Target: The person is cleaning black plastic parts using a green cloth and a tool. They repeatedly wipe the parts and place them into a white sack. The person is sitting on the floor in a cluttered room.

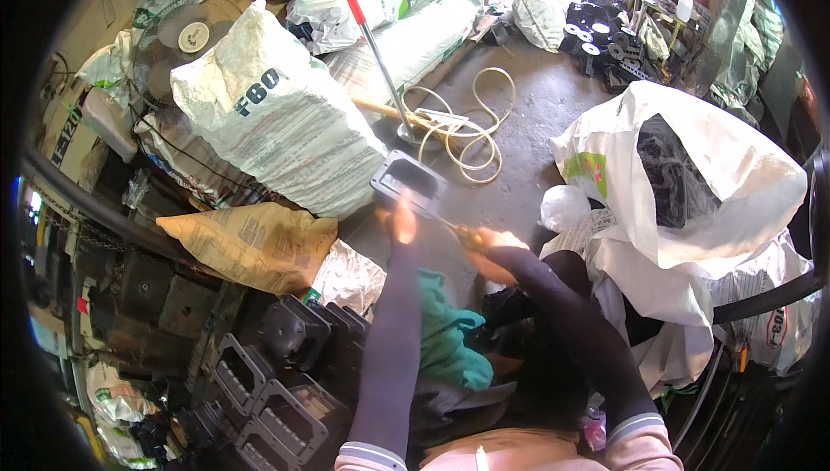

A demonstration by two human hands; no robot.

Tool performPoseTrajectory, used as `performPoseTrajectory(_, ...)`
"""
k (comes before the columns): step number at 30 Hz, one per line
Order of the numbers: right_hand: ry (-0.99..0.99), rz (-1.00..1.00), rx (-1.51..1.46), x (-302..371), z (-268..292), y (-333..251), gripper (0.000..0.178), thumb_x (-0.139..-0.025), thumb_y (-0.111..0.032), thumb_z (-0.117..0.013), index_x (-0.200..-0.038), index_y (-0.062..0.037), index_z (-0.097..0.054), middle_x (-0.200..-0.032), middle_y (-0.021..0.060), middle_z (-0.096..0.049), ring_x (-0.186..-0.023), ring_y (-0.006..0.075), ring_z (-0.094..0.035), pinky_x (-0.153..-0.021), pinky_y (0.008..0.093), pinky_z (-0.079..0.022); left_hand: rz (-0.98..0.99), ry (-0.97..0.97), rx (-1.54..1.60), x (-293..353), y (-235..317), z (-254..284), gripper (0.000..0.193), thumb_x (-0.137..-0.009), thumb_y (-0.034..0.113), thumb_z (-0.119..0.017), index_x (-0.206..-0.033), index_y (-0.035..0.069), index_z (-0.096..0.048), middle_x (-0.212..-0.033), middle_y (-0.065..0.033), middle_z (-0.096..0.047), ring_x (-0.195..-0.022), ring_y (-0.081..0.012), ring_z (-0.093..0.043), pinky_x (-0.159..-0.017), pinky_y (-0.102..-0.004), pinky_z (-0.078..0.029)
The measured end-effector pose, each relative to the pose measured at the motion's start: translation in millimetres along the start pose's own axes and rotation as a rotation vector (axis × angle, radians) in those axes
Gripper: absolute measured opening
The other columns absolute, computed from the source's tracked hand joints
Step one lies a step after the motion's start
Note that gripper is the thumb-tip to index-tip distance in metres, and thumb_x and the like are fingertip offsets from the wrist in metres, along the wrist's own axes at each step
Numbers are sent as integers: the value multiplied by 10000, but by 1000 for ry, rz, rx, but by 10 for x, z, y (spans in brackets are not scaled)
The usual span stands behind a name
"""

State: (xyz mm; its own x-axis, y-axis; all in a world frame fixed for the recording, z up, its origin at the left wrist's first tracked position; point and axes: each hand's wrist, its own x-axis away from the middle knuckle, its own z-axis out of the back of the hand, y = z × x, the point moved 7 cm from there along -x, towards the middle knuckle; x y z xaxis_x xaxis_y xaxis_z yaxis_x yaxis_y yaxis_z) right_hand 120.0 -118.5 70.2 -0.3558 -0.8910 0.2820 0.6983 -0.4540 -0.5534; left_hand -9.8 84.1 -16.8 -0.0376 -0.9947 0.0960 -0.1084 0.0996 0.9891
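Observation:
My left hand grips a grey rectangular plastic housing by its near edge, holding it tilted above the floor. The housing has a raised rim and a recessed middle. In my right hand, closed around its yellowish handle, is a thin-bladed hand tool. Its blade points at the housing's lower right corner and seems to touch it. Motion blurs the blade, so I cannot make out its exact kind. A green cloth lies over my lap between the forearms.
Similar dark housings are piled at the lower left. An open white sack with wrapped dark parts stands right. A large white sack, a brown sack and a fan are left. A looped hose lies beyond my hands.

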Motion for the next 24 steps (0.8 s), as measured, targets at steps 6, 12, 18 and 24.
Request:
performPoseTrajectory(6, -165, -100, -43, 233, 113, 29, 480, -891, -388, -592, -1271, -94, -576, -1142, 230, -660, -1064, 400, -633, -916, 463, -506, -18, -76, 90, -29, -106, -77, 627, -862, 213, -725, -1323, -122, -463, -1330, -206, -555, -1194, -278, -552, -1023, -364, -417)
performPoseTrajectory(12, -97, 58, -116, 76, 144, -90, 519, -895, -339, -584, -1358, -110, -538, -1208, 213, -639, -1111, 375, -616, -925, 437, -501, -10, -150, 50, -92, -149, -67, 673, -871, 263, -726, -1361, -110, -455, -1354, -214, -545, -1226, -281, -534, -1035, -361, -409)
performPoseTrajectory(18, -66, 70, -256, -194, 153, -109, 492, -898, -302, -582, -1353, -118, -545, -1008, 180, -698, -888, 318, -697, -762, 413, -552, 94, -60, -111, -41, -207, -16, 648, -889, 262, -707, -1397, -61, -466, -1385, -210, -533, -1255, -280, -514, -1059, -367, -386)
performPoseTrajectory(24, -72, 73, -261, -288, 190, -309, 400, -890, -323, -594, -1209, -83, -608, -937, 163, -702, -826, 307, -702, -711, 415, -556, 21, -202, 60, -113, -295, -174, 481, -897, 229, -710, -1250, -64, -569, -1207, -129, -633, -1050, -219, -610, -916, -326, -471)
